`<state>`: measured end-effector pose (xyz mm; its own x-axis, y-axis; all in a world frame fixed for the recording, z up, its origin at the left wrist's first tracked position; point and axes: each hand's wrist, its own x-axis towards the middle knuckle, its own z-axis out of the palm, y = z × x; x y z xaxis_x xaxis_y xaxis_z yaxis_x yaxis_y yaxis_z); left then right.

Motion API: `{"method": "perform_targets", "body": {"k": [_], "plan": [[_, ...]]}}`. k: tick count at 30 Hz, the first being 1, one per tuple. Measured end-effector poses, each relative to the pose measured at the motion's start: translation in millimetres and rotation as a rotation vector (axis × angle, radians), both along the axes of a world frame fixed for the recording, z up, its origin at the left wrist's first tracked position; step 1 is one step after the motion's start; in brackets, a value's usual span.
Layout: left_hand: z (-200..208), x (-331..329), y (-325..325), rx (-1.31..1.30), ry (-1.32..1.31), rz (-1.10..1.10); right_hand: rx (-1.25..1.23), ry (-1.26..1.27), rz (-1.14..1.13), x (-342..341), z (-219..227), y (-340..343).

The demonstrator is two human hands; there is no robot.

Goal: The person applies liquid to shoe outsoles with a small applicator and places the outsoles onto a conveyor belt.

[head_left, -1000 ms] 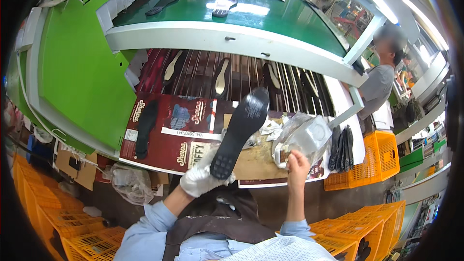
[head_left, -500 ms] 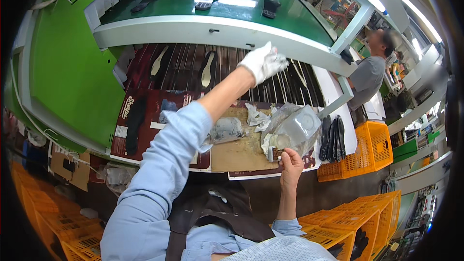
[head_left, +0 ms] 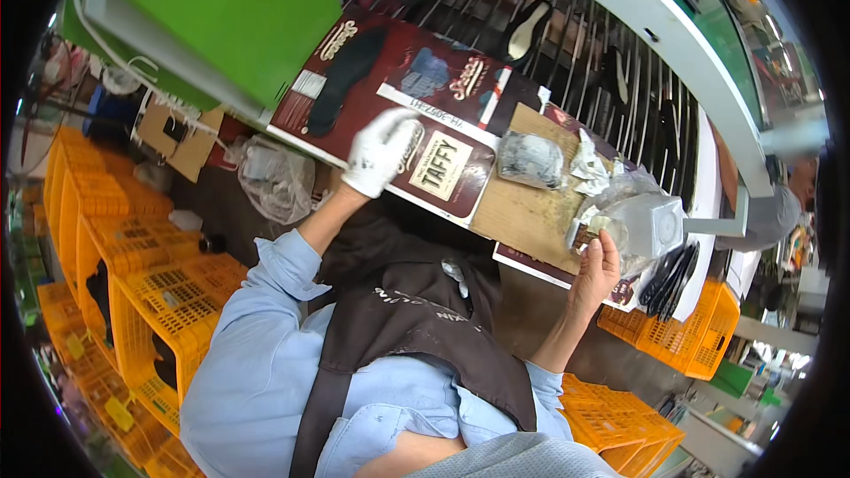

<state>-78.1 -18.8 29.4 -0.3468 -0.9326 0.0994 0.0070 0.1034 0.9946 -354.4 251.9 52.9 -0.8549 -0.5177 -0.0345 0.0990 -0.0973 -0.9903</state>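
Note:
My left hand (head_left: 382, 155), in a white glove, hovers at the near edge of the maroon cardboard (head_left: 465, 195). Its fingers are loosely bent and nothing shows in them. Beyond it, a black shoe sole (head_left: 348, 80) lies on the cardboard. My bare right hand (head_left: 598, 273) pinches a small brush (head_left: 584, 235), whose far end is partly hidden, beside a clear plastic container (head_left: 653, 223). Left of the container, a block wrapped in cloudy plastic (head_left: 529, 159) rests on stained brown cardboard (head_left: 518, 208), with crumpled white paper (head_left: 589, 165) close by.
Behind the cardboard, pale-topped dark soles (head_left: 528, 31) lie on metal rods under a white frame (head_left: 699, 44). Several black soles (head_left: 670, 281) are stacked at the right edge. Orange crates (head_left: 168, 292) stand at the left, more (head_left: 620, 425) at lower right. A green panel (head_left: 221, 26) rises at upper left.
My left hand has come back from beside the white frame to the near cardboard edge. The view has turned, tilting the bench. My right hand keeps its pinch on the brush near the container.

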Motion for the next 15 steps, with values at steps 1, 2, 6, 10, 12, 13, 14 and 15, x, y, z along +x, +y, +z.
{"method": "perform_targets", "body": {"k": [1, 2, 6, 10, 12, 13, 14, 15], "plan": [[-5.2, 15.6, -7.9, -0.185, -0.093, 0.113, 0.007, -0.008, 0.018, 0.6, 1.5, -2.6], [14.4, 27.8, -12.1, -0.439, -0.329, 0.244, 0.024, 0.032, 0.025, 0.6, 2.6, -2.7], [-6.2, 72.0, -47.6, -0.708, -0.865, 0.432, 0.107, 0.151, 0.016, 1.5, 9.3, 0.9], [-42.9, 92.0, -68.8, -0.498, -1.011, 0.276, 0.316, 0.353, 0.002, -6.4, 19.3, 7.7], [-39.4, 90.3, -65.4, -0.58, -1.045, 0.326, 0.419, 0.439, -0.007, -12.3, 32.2, 12.2], [-37.6, 93.2, -67.8, -0.559, -1.021, 0.318, 0.452, 0.477, -0.007, -17.4, 34.4, 15.6], [-30.2, 91.1, -66.2, -0.504, -1.03, 0.325, 0.497, 0.555, -0.038, -22.8, 36.4, 18.2], [-27.5, 89.6, -66.5, -0.477, -1.04, 0.326, 0.544, 0.63, -0.066, -27.2, 38.3, 21.1]]}}
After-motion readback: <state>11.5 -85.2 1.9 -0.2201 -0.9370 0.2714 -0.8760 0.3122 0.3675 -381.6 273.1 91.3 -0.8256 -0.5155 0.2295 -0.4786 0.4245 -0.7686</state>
